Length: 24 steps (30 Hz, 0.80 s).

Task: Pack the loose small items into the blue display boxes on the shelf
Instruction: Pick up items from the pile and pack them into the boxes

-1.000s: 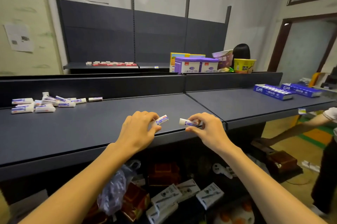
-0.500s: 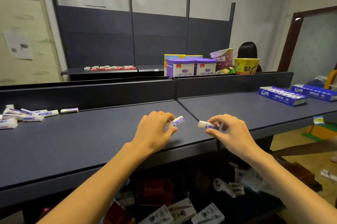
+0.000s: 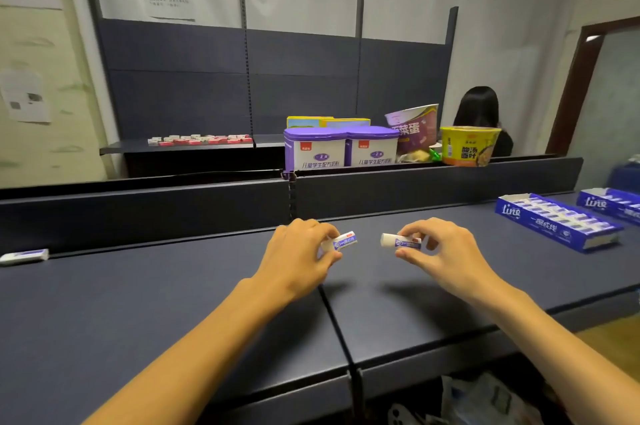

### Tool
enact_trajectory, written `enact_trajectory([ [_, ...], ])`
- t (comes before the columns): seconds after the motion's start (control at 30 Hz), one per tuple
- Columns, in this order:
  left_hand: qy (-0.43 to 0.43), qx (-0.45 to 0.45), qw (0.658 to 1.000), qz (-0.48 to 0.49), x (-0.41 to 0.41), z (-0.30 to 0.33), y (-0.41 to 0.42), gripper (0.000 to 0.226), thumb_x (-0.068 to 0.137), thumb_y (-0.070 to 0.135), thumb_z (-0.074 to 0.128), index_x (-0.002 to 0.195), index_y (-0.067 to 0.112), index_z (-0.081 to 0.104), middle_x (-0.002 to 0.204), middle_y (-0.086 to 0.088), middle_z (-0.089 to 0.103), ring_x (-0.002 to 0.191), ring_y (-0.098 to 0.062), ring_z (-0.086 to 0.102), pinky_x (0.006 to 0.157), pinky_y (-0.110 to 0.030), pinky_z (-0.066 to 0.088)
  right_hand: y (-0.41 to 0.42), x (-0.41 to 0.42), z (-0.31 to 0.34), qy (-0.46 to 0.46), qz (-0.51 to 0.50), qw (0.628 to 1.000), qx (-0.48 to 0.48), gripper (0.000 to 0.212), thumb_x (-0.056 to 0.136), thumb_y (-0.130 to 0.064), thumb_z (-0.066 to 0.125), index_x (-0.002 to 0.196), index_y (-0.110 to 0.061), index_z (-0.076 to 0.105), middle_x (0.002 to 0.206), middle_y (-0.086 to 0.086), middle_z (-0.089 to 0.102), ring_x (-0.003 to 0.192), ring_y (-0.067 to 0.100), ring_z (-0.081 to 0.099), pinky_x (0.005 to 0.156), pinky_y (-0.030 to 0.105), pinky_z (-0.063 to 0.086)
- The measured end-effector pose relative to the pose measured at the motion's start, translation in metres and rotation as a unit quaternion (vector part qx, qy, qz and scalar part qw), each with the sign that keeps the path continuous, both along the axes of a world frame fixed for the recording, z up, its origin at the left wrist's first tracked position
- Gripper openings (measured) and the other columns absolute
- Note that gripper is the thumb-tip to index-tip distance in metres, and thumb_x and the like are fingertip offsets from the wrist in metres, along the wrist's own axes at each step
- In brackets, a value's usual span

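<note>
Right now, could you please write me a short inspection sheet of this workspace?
Surface: dark shelf, two panels joined by a seam.
Job's things: two blue boxes, near box and far box, at right, holding rows of items; loose item at far left.
Clutter: purple tubs, yellow noodle bowl behind.
Hands: left hand pinches one item; right hand pinches another.
Cables: nothing seen.
Surroundings: person behind the shelf; doorway at right.
</note>
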<state>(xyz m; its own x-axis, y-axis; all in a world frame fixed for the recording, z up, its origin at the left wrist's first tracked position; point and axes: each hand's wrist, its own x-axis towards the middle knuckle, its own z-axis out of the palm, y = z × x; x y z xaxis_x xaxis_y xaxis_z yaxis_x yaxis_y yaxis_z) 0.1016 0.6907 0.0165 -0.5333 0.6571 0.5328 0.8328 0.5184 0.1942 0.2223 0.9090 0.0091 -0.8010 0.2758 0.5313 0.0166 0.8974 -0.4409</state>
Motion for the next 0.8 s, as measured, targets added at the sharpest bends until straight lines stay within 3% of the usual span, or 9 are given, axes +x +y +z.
enact_trajectory([
  [0.3, 0.004, -0.006, 1.0, 0.02, 0.011, 0.001, 0.088, 0.026, 0.088, 0.04, 0.059, 0.111, 0.03, 0.062, 0.104, 0.01, 0.065, 0.097, -0.015, 0.055, 0.085, -0.035, 0.043, 0.096, 0.011, 0.001, -0.004, 0.016, 1.0, -0.014, 0.021, 0.077, -0.04, 0.073, 0.092, -0.042, 0.058, 0.091, -0.013, 0.061, 0.083, 0.014, 0.055, 0.078, 0.048, 0.05],
  [0.8, -0.023, 0.009, 0.999, 0.029, 0.123, -0.006, 0.271, 0.026, 0.086, 0.038, 0.062, 0.108, 0.027, 0.064, 0.102, 0.008, 0.066, 0.095, -0.017, 0.056, 0.085, -0.037, 0.044, 0.28, 0.12, 0.012, -0.017, 0.021, 1.0, 0.012, 0.02, 0.076, -0.038, 0.077, 0.094, -0.037, 0.068, 0.093, -0.005, 0.063, 0.086, 0.014, 0.054, 0.08, 0.044, 0.047],
])
